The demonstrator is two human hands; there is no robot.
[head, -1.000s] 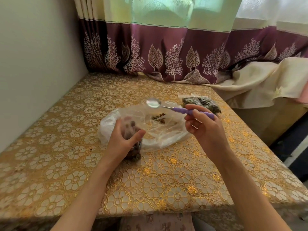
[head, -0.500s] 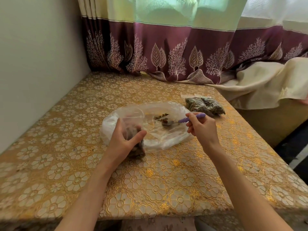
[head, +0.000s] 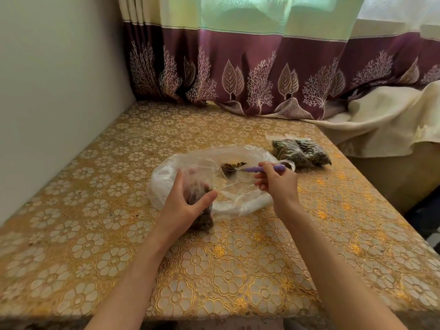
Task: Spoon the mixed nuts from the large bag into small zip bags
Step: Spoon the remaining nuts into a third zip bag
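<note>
Scooping step: our right hand (head: 277, 181) pinched the spoon (head: 252, 169) in the large bag (head: 238, 203) mid-table; left hand (head: 184, 206) gripped the small zip bag (head: 201, 220). Next, we judged: a level lift into it.

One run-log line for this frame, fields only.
phase: scooping | right hand: holds spoon, loaded, inside large bag | left hand: grips small zip bag

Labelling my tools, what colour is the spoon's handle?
Purple; the spoon handle shows in the head view, held by the right hand.
</note>
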